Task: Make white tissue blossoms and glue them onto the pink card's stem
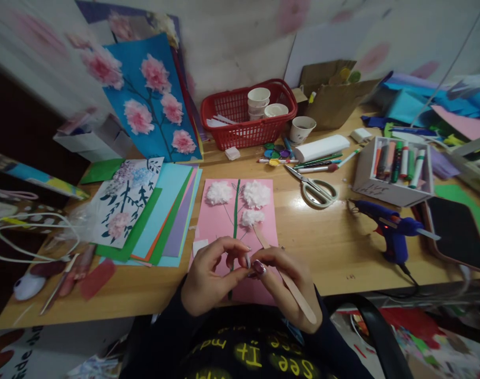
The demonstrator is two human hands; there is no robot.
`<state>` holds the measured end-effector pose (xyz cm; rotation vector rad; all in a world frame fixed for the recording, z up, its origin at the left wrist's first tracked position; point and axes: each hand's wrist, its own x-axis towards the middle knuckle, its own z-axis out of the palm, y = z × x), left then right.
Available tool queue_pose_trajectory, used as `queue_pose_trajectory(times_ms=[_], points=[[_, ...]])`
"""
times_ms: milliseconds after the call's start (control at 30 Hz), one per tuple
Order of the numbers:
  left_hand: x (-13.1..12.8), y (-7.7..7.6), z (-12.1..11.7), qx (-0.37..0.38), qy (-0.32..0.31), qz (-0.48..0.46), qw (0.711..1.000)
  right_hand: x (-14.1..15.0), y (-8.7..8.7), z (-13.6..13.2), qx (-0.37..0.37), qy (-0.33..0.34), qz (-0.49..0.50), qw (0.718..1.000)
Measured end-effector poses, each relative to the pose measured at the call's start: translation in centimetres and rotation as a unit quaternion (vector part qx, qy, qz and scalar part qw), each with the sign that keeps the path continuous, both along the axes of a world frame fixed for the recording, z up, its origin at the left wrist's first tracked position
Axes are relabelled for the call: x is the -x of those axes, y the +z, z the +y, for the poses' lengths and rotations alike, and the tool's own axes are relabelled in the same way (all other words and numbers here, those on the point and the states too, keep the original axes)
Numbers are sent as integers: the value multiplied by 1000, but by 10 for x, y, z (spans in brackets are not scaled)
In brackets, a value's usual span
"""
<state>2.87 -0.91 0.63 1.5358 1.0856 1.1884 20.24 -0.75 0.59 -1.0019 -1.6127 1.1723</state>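
My left hand (216, 273) and my right hand (289, 279) meet over the lower part of a pink sheet (203, 210). Both are closed, fingertips pinched around a small white piece (247, 260) whose kind I cannot make out. A flat wooden craft stick (299, 301) also lies in my right hand, slanting across the palm, its far end near the lowest puff. On the sheet are a green stem (237, 210), thin drawn branches and three fluffy white flowers (256, 194). A white square (200, 245) lies at the sheet's left edge.
A purple hot glue gun (390, 223), scissors (316, 188) and a marker box (390, 187) stand to the right. Coloured papers (180, 231) lie left. Behind are a red basket (240, 134), a paper cup (302, 130) and a blue flower picture (140, 142).
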Motion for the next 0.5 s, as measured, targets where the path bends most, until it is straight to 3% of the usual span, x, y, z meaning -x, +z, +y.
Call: queue_pose_trajectory(times_ms=[233, 500], points=[[2, 2, -1, -12, -52, 35, 998, -2, 3, 1, 38, 19, 3, 999], [3, 10, 3, -44, -70, 74, 994, -3, 4, 2, 59, 22, -4, 998]])
